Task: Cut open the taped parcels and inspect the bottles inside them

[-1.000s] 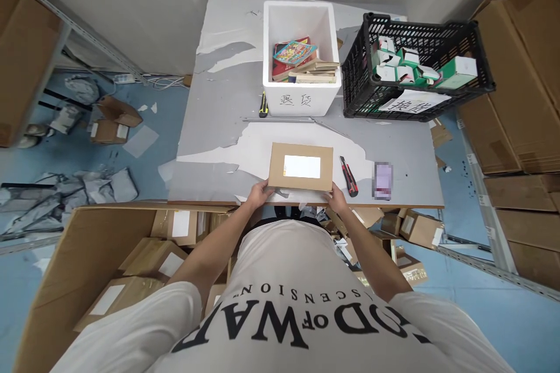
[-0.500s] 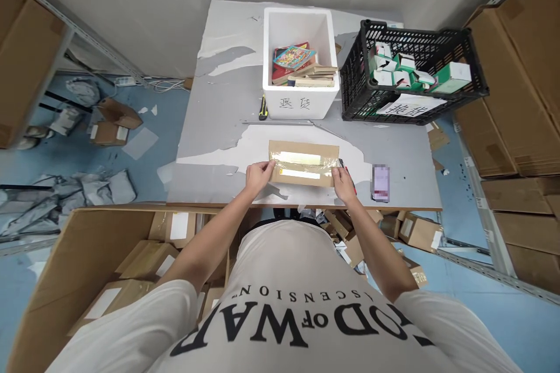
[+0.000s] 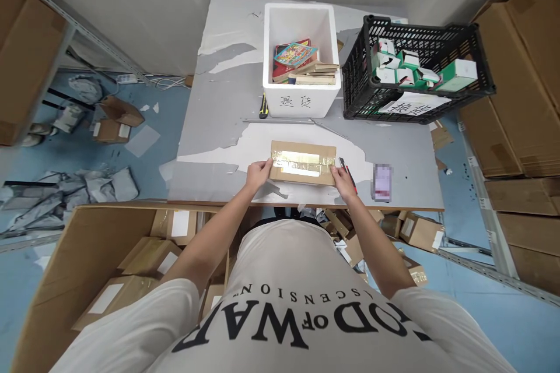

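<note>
Between my hands is a brown cardboard box, with clear tape and white labels on its upper face. My left hand grips its left end, thumb on top. My right hand is closed on its right end. Just beside the right fingers lies a red and black utility knife, partly hidden by that hand. A phone with a blurred screen lies farther right on the table. The box is low over the table near its front edge; whether it touches the surface I cannot tell.
A white foam box with books stands at the back, a yellow and black cutter beside it. To its right is a black crate of green and white cartons. A large carton of parcels stands at lower left.
The cardboard box has tilted slightly in my hands, and its right end has shifted a little left. My right hand has moved left with it, showing more of the utility knife.
</note>
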The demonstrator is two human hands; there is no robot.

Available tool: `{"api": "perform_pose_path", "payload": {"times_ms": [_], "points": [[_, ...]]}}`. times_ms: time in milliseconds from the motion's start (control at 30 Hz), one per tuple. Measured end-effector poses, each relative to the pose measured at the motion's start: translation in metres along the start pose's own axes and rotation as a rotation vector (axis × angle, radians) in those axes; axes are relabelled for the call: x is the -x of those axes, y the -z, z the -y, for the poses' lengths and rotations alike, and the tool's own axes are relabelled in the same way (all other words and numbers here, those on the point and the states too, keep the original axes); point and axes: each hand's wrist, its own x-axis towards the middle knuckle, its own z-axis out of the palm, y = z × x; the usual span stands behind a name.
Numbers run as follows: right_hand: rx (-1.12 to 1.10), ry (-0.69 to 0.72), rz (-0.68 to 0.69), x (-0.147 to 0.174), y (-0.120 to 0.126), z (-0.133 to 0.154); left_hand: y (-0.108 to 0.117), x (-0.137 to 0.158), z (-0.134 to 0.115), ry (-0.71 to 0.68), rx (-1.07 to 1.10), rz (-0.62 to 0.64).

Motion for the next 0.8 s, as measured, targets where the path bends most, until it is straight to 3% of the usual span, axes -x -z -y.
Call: {"api": "perform_pose_path", "payload": {"times_ms": [133, 267, 333, 467, 633, 800], "points": [[-0.098, 0.033, -0.03, 0.007, 0.0, -0.03, -0.005, 0.006, 0.036, 0.02, 0.314, 0.059], [0.093, 0.198, 0.038, 0.012, -0.008, -0.055, -0.019, 0.011, 0.065, -0.074, 0.302, 0.216], [0.107, 0.207, 0.062, 0.011, -0.013, -0.058, -0.028, 0.01, 0.071, -0.058, 0.276, 0.219], [0.061, 0.199, 0.063, 0.007, -0.016, -0.049, -0.032, 0.011, 0.067, -0.027, 0.247, 0.178], [0.077, 0.328, 0.099, 0.013, 0.003, -0.024, -0.013, 0.024, 0.047, -0.106, 0.259, 0.196], [0.209, 0.384, 0.061, 0.017, 0.014, -0.007, -0.002, 0.035, 0.025, -0.114, 0.29, 0.055]]}}
